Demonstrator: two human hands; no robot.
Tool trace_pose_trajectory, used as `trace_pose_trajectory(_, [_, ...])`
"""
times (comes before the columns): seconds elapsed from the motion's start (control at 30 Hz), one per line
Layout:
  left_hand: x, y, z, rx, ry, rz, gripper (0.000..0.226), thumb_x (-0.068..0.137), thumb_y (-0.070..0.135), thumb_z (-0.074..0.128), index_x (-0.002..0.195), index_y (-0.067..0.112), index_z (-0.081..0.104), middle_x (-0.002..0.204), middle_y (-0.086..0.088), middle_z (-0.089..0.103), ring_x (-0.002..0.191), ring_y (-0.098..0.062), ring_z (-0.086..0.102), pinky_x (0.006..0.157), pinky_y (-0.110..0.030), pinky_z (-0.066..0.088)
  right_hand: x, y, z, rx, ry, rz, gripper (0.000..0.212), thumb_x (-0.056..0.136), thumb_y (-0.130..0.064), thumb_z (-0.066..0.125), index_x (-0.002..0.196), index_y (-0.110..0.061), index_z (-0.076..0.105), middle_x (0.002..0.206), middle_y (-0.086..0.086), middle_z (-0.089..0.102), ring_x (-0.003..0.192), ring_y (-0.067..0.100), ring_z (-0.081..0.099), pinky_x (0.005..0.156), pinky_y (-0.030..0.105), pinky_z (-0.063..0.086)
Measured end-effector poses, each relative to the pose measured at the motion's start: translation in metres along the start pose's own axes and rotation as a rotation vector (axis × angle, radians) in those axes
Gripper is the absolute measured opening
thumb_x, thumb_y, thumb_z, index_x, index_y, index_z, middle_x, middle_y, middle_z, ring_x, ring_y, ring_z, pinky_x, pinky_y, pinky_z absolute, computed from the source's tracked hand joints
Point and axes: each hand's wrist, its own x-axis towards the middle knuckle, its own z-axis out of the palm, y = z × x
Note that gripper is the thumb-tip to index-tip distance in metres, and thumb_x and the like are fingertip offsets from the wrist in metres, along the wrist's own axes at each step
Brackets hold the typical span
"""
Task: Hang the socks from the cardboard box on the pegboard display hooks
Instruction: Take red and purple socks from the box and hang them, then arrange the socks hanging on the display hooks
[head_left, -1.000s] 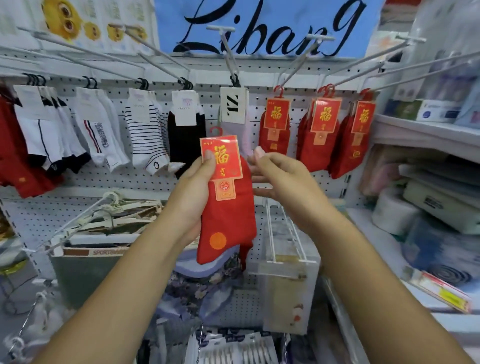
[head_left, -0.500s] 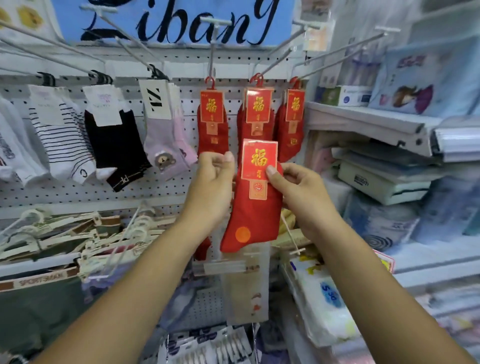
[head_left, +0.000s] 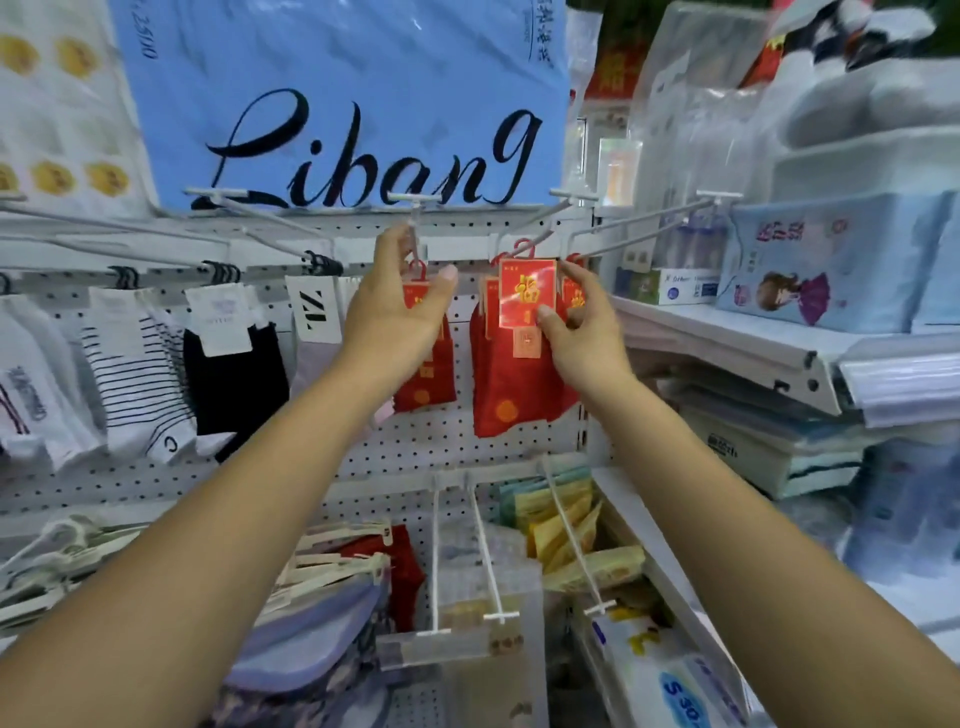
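Head view, looking up at the display. Right hand (head_left: 582, 338) pinches the gold-printed card of a red sock pair (head_left: 506, 395), thumb on the card face and fingers behind it. The pair hangs against the pegboard (head_left: 400, 457), in front of other red pairs. Its red plastic hanger loop (head_left: 522, 250) sits at the wire display hook (head_left: 535, 221); can't tell if it is threaded on.

Left hand (head_left: 400, 317) is raised at the neighbouring hook (head_left: 414, 223), fingers loosely curved near the wire, thumb apart. Can't tell if it grips anything. Cardboard box not in view.

Judgement: keep the card square, guide the loop along the wire toward the board, and release only once the pair hangs by itself. Risk: the loop slips off the tip.
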Motion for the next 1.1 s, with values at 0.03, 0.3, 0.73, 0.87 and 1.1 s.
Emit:
trace_pose_trajectory(0.03, [0.001, 0.000, -0.001, 0.016, -0.004, 0.021, 0.050, 0.100, 0.050, 0.053, 0.144, 0.038, 0.033, 0.148, 0.014, 0.049, 0.128, -0.005, 0.047, 0.105, -0.033, 0.035, 0.003, 0.000, 0.003, 0.008, -0.008, -0.010, 0.050, 0.100, -0.022, 0.058, 0.143, -0.040, 0.040, 0.123, 0.005, 0.063, 0.097, 0.018, 0.071, 0.076, 0.038, 0.063])
trace_pose_trajectory(0.3, [0.002, -0.013, -0.005, 0.145, -0.006, 0.079, 0.043, 0.102, 0.045, 0.053, 0.140, 0.029, 0.042, 0.128, 0.013, 0.056, 0.118, -0.007, 0.049, 0.096, -0.030, 0.036, 0.017, 0.017, 0.021, -0.112, -0.058, -0.007, 0.056, 0.102, -0.016, 0.056, 0.154, -0.029, 0.036, 0.150, 0.007, 0.048, 0.118, 0.012, 0.056, 0.071, 0.004, 0.045])
trace_pose_trajectory(0.73, [-0.010, -0.011, -0.016, 0.089, -0.070, 0.020, 0.052, 0.103, 0.042, 0.053, 0.151, 0.034, 0.035, 0.153, 0.011, 0.046, 0.141, -0.010, 0.040, 0.112, -0.031, 0.030, 0.011, 0.022, 0.011, -0.347, -0.004, 0.035, 0.064, 0.099, -0.029, 0.060, 0.156, -0.026, 0.031, 0.148, 0.009, 0.043, 0.134, 0.028, 0.047, 0.112, 0.045, 0.042])
trace_pose_trajectory(0.87, [-0.039, -0.018, -0.022, 0.044, -0.001, 0.027, 0.043, 0.103, 0.034, 0.057, 0.145, 0.031, 0.048, 0.144, 0.017, 0.050, 0.132, 0.004, 0.041, 0.109, -0.023, 0.032, -0.022, 0.013, 0.001, -0.340, -0.013, -0.069, 0.059, 0.097, -0.036, 0.062, 0.150, -0.021, 0.042, 0.146, 0.003, 0.046, 0.134, 0.020, 0.047, 0.113, 0.038, 0.039])
trace_pose_trajectory(1.1, [-0.111, -0.044, -0.054, 0.127, -0.016, -0.005, 0.048, 0.098, 0.038, 0.062, 0.144, 0.035, 0.048, 0.142, 0.017, 0.050, 0.127, 0.000, 0.044, 0.101, -0.020, 0.036, -0.107, -0.002, 0.013, -0.305, -0.122, -0.202, 0.051, 0.096, -0.042, 0.062, 0.142, -0.023, 0.053, 0.141, -0.009, 0.052, 0.131, 0.005, 0.047, 0.111, 0.034, 0.042])
